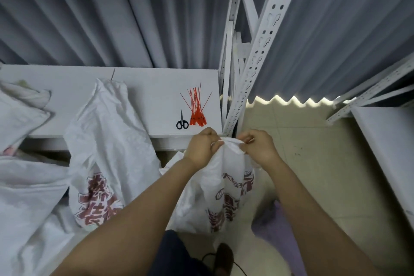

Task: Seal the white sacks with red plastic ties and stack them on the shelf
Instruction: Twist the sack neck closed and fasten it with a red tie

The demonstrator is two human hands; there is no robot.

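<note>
Grey curtain behind, white shelf ahead: I bunch the mouth of a sack.
The sack hangs below the shelf edge at the centre. My left hand curls round its gathered neck, and my right hand pinches the loose fold between thumb and fingertips. I see no tie in either hand. The ties lie on the shelf at 11 o'clock from my hands, with scissors just beside them at their 9. I judge the neck needs twisting tight, with one fist clamped on it while the other reaches for a tie.
</note>
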